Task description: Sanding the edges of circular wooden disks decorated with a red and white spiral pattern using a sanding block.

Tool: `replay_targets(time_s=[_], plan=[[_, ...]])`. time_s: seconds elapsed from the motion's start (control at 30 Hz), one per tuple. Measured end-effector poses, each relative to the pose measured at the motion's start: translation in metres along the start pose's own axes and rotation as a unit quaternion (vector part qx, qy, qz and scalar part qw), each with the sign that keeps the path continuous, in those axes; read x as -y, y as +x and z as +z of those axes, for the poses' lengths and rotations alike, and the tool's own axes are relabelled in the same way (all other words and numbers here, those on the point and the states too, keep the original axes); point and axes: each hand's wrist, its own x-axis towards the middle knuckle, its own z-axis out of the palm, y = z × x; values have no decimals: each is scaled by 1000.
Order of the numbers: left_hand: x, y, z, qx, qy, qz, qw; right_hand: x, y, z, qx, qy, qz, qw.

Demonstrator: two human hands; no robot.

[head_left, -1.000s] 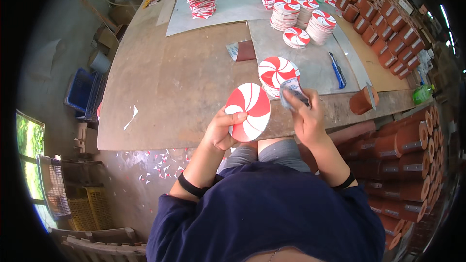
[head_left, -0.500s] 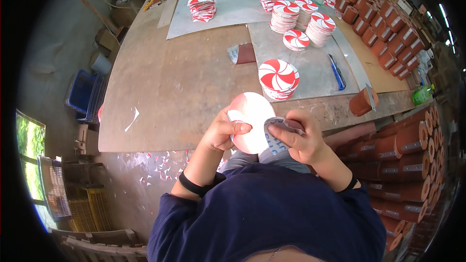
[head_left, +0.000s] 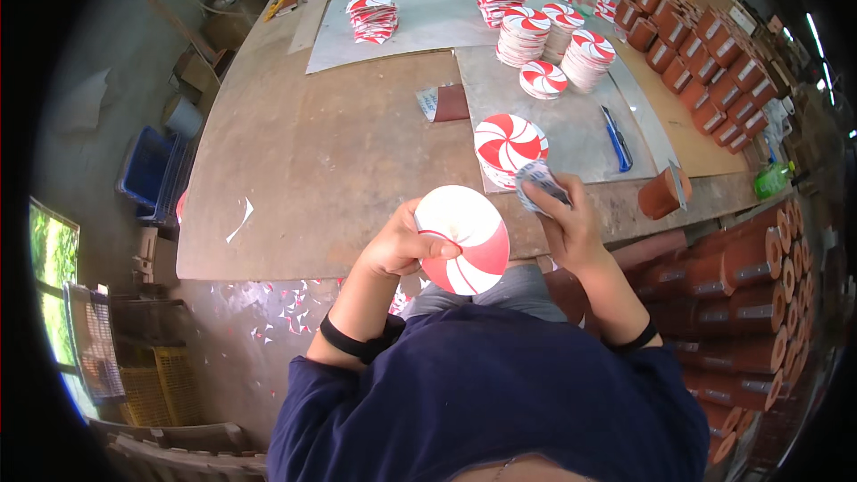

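At the table's near edge, left hand point(head_left: 403, 245) grips a disc point(head_left: 461, 239) by its left rim, fingers closed on it, thumb across the face. Disc sits just off the edge, over my lap, tilted toward the camera.

Change since half a second ago: the disc was turned mostly blank side up with the right hand pressed against it. Now the red-white swirl shows on its lower half and the right hand point(head_left: 569, 225) has come off, up and to the right, well clear of the disc. It's closed on a grey pad point(head_left: 538, 184), probably sandpaper, can't confirm. A second ago the swirl face was fully toward me, so the disc has gone through a flip and is coming back.

My read: one rub pass on that disc looks finished, and it's being turned for a check or for the next spot. Judgement only.

Surroundings:
- short stack point(head_left: 510, 145) of swirl discs just beyond the right hand, near edge of the grey sheet point(head_left: 580, 129)
- taller stacks point(head_left: 555, 43) at the far right of the table
- blue cutter point(head_left: 615, 137) on the sheet, right of the short stack
- brown block point(head_left: 449, 103) mid-table
- terracotta pots point(head_left: 752, 278) racked along the right edge
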Motion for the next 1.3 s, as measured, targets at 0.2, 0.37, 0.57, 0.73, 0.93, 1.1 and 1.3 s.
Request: replay_targets(time_s=[0.2,0.37,0.57,0.73,0.93,1.1,1.3], plan=[[0,0,1,-10,15,0,1000,24,6,-5,48,75,-96,991],[1,-5,-9,58,-65,49,995,-9,-7,2,49,66,55,995],[6,-2,-16,119,-140,57,981,4,7,-7,20,81,64,994],[3,-3,-16,109,-136,49,983,7,3,-4,34,83,56,994],[-4,-5,-3,12,-4,38,999,25,7,-9,22,237,92,967],[-14,-4,19,-99,253,22,962,24,6,-3,41,324,206,922],[-17,-6,33,-169,369,36,913,25,6,13,-24,340,243,908]])
